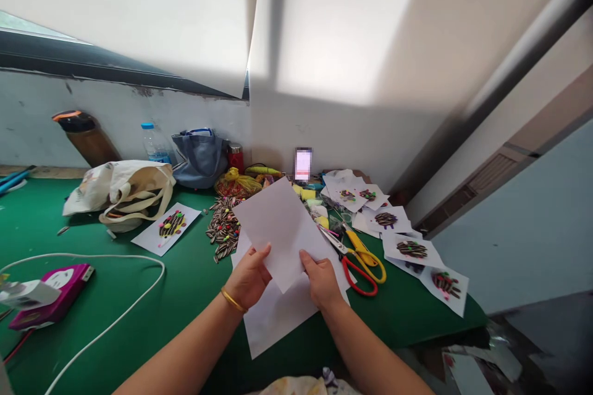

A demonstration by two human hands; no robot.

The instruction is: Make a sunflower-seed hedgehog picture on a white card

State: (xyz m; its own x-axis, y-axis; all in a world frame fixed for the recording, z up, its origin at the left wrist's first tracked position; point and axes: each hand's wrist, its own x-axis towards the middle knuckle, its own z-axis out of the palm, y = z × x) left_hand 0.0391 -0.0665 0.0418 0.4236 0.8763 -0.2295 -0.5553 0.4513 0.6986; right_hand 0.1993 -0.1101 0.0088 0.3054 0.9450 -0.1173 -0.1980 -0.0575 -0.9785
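Observation:
A blank white sheet of paper (pixel 280 222) is held up at a slant between my two hands. My left hand (pixel 250 274) pinches its lower left edge, thumb on top. On the lower right edge, my right hand (pixel 322 278) grips it the same way, fingers hidden underneath. Beneath it, more white paper (pixel 273 327) lies on the green table (pixel 185 296). A heap of striped sunflower seeds (pixel 223 225) with small coloured bits lies left of the sheet. To the right are scissors (pixel 359 265) with red and yellow handles and a yellow utility knife (pixel 360 245).
Seed-decorated cards (pixel 412 250) spread along the right edge; another card (pixel 167 228) lies left. A lit phone (pixel 302 165) stands at the wall. Bags (pixel 199 157), a water bottle (pixel 155 145) and a tumbler (pixel 86 139) line the back. A white cable (pixel 120 321) crosses the left side.

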